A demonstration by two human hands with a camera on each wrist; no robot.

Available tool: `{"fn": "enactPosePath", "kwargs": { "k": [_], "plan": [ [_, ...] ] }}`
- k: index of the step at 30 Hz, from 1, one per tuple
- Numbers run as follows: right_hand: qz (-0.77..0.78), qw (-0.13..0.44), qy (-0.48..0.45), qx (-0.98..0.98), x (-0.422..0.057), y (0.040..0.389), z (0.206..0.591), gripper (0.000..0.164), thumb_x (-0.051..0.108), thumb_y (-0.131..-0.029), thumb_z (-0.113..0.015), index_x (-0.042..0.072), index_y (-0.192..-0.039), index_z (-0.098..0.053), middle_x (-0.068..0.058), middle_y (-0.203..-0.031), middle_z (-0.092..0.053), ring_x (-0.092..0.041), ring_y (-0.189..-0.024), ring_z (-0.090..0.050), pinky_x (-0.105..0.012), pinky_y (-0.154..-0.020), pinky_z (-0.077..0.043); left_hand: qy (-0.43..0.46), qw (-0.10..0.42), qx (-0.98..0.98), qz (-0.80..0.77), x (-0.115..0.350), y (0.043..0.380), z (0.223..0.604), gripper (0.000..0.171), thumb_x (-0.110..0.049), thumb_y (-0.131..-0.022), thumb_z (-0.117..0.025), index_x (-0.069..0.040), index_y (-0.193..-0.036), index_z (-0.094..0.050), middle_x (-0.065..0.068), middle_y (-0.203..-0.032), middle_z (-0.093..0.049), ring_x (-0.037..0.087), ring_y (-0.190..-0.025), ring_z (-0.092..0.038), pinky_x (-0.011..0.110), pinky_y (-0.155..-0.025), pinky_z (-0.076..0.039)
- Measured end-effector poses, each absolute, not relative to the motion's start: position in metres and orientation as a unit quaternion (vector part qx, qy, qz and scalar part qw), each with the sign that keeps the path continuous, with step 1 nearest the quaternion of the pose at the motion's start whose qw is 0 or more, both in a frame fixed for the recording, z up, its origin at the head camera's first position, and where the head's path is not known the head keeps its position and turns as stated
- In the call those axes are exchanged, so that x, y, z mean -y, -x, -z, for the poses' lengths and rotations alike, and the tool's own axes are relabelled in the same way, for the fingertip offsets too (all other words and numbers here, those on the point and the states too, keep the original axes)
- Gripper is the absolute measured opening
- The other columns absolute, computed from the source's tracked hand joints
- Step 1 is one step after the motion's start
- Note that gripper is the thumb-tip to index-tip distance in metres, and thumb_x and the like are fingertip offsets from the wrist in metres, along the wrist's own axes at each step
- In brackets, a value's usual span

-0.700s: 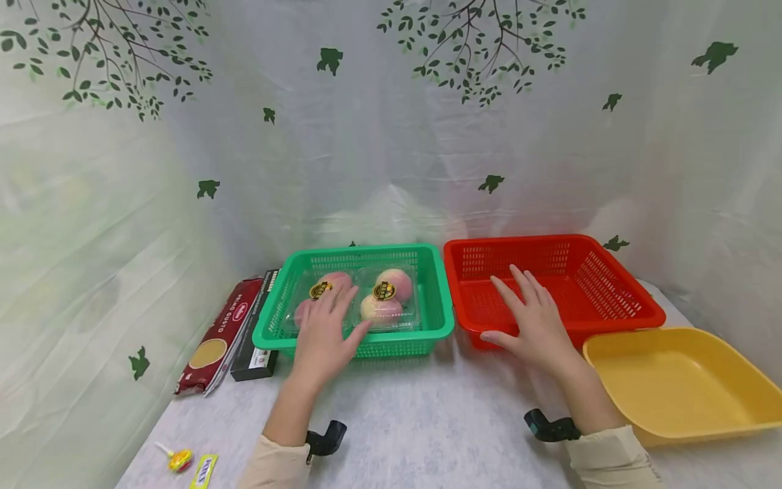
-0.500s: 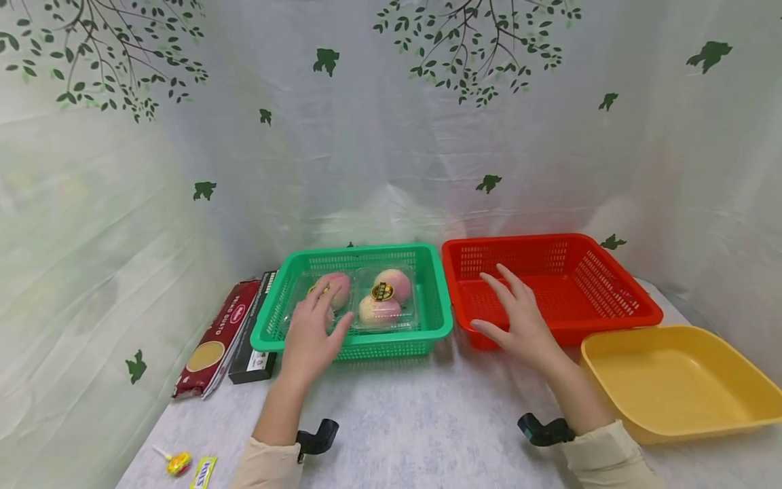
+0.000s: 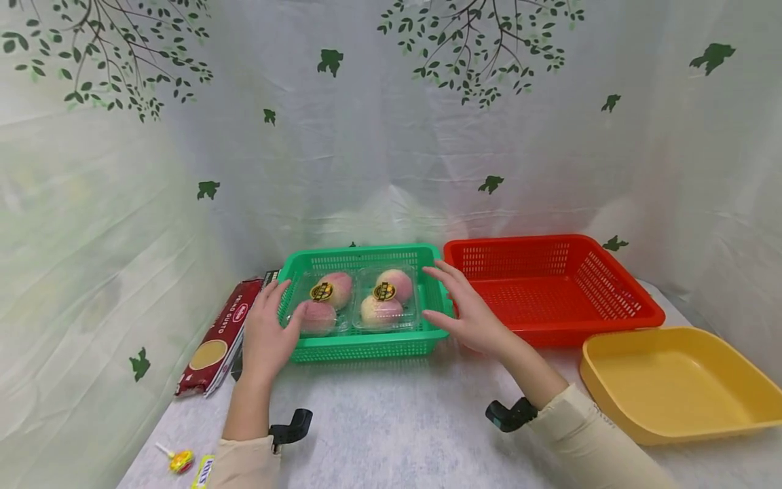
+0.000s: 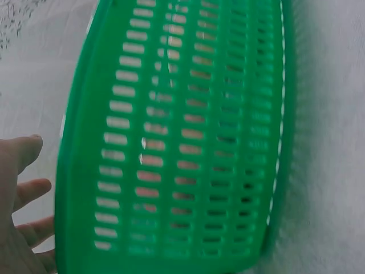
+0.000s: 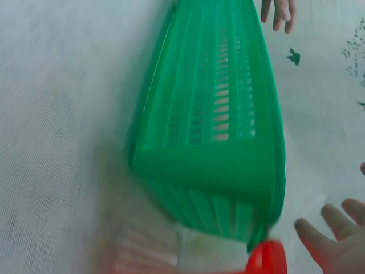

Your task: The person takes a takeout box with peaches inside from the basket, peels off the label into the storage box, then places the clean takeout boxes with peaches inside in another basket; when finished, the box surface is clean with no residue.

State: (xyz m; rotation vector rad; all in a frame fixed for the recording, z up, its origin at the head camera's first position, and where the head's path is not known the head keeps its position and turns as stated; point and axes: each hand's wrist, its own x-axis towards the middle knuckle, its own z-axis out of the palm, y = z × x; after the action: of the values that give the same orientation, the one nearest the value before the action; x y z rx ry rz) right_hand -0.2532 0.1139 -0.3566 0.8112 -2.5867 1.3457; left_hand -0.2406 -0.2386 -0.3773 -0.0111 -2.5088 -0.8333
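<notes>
The green basket (image 3: 366,350) holds two clear plastic packs side by side, a left pack (image 3: 321,305) and a right pack (image 3: 383,299). Each contains pink-and-cream round pieces under a dark, gold-printed sticker. At the basket's left end is my left hand (image 3: 267,333), thumb spread from the fingers, with nothing held. My right hand (image 3: 467,309) hovers by the right end, fingers apart and likewise holding nothing. In the left wrist view, the fingertips come close to the basket rim (image 4: 65,171); contact cannot be told. The right wrist view shows the right hand (image 5: 342,245) apart from the basket.
A red basket (image 3: 550,336) adjoins the green one on the right, with a yellow tray (image 3: 678,387) in front of it. Left of the green basket lie a maroon packet (image 3: 222,333) and a mostly covered black box (image 3: 237,367). A lollipop (image 3: 180,461) and yellow-wrapped candy (image 3: 203,472) lie front left.
My left hand has moved left, from over the packs to the green basket's left end. My right hand has moved left, from the red basket to the green basket's right end.
</notes>
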Motion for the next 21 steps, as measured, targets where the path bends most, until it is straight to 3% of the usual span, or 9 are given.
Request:
{"fn": "enactPosePath", "kwargs": {
  "k": [10, 21],
  "plan": [
    [-0.514, -0.074, -0.183, 0.835, -0.079, 0.270, 0.359, 0.083, 0.045, -0.092, -0.069, 0.039, -0.157, -0.018, 0.003, -0.165, -0.019, -0.030, -0.152, -0.024, -0.061, -0.112, -0.039, -0.070, 0.221, 0.895, 0.381, 0.258, 0.245, 0.389, 0.057, -0.040, -0.100, -0.056, -0.019, -0.151, -0.043, 0.012, -0.162, -0.033, 0.038, -0.150, -0.028, 0.069, -0.115, -0.026],
    [-0.541, -0.166, -0.116, 0.816, -0.063, 0.289, 0.357, 0.094, 0.047, -0.092, -0.067, 0.033, -0.161, -0.005, -0.003, -0.170, -0.001, -0.030, -0.157, -0.004, -0.062, -0.122, -0.018, -0.107, 0.156, 0.873, 0.450, 0.270, 0.250, 0.400, 0.058, -0.049, -0.101, -0.051, -0.029, -0.154, -0.038, 0.009, -0.165, -0.026, 0.037, -0.152, -0.023, 0.072, -0.114, -0.024]
  ]
}}
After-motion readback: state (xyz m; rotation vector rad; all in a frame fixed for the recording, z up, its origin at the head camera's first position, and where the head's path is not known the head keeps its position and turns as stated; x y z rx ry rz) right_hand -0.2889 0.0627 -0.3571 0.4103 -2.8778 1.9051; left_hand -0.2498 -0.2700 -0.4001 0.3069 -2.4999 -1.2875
